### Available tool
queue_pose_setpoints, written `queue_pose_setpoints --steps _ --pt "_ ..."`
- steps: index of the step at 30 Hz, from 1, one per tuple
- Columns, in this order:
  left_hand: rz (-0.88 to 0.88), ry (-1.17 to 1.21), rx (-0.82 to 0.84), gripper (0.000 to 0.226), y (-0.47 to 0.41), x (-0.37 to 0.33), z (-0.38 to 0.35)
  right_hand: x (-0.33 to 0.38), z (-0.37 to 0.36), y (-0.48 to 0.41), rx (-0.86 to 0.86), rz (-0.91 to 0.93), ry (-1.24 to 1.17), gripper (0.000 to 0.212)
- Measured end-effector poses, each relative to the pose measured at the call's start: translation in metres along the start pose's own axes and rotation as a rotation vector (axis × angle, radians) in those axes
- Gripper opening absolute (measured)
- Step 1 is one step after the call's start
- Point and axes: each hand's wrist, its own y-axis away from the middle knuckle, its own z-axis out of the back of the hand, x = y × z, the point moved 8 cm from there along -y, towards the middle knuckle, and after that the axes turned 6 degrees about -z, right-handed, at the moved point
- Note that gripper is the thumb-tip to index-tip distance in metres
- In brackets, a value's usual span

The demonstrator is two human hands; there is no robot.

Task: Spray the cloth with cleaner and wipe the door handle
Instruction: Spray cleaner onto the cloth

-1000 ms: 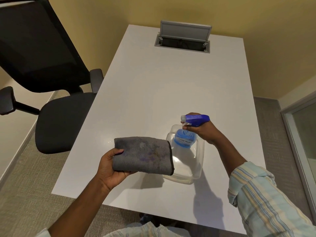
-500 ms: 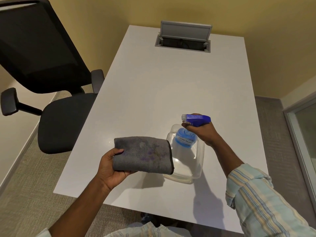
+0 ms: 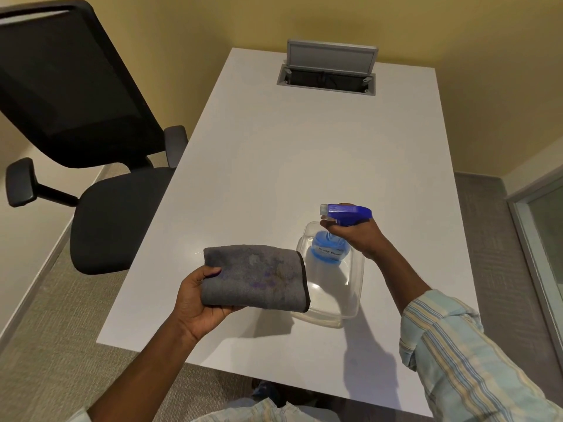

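Smooth white rectangular surface [image 3: 304, 166], far half bare.
Left hand [image 3: 199, 303] grips folded grey fuzzy cloth [image 3: 254, 277]; right hand [image 3: 358, 234] grips blue translucent spray bottle [image 3: 330, 249] over clear plastic tub [image 3: 355, 287] near the front edge.

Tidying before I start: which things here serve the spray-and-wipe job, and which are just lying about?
For the job:
folded grey cloth in left hand
blue spray bottle in right hand

Lying about:
clear plastic tub
black office chair

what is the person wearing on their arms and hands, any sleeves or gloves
Both hands are bare: no gloves, rings or watch show on the left hand or the right hand. The right arm wears a striped shirt sleeve, pale blue with cream and darker stripes, pushed up the forearm. The left forearm is uncovered.
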Motion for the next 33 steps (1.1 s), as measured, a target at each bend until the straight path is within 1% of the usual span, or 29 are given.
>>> queue_pose_setpoints --steps 3,6,12,14,17,19,21,23,25,27,29,33 --pt "-0.001 -0.002 0.006 0.043 0.002 0.0 -0.002 0.0 -0.001 0.0 0.001 0.003 0.009 0.038" --pt "-0.006 -0.001 0.01 0.045 0.003 0.0 -0.003 0.002 -0.001 0.002 -0.005 0.003 0.018 0.045" --pt "-0.002 -0.016 0.037 0.048 0.006 -0.001 -0.007 0.01 0.0 0.011 -0.033 0.081 0.126 0.045" --pt "-0.002 -0.017 0.049 0.047 0.006 -0.001 -0.009 0.011 0.003 0.015 -0.055 0.108 0.184 0.052" --pt "0.005 -0.024 0.066 0.048 0.005 -0.001 -0.01 0.006 0.016 0.025 -0.125 0.106 0.259 0.073" --pt "0.008 -0.027 0.085 0.05 0.003 -0.001 -0.012 -0.001 0.027 0.035 -0.178 0.058 0.283 0.08" --pt "0.017 -0.027 0.109 0.047 0.003 0.0 -0.015 -0.013 0.039 0.05 -0.246 -0.011 0.31 0.083" --pt "0.029 -0.027 0.127 0.043 0.002 0.002 -0.018 -0.024 0.05 0.07 -0.353 -0.085 0.322 0.076" --pt "0.052 -0.023 0.156 0.037 0.001 0.006 -0.022 -0.032 0.056 0.093 -0.449 -0.137 0.278 0.063" --pt "0.084 -0.022 0.189 0.031 0.001 0.011 -0.027 -0.037 0.052 0.113 -0.489 -0.158 0.234 0.051" --pt "0.126 -0.019 0.226 0.029 0.003 0.017 -0.035 -0.039 0.043 0.13 -0.481 -0.172 0.224 0.046" --pt "0.195 -0.033 0.295 0.028 0.005 0.028 -0.053 -0.046 0.016 0.151 -0.384 -0.216 0.154 0.046"
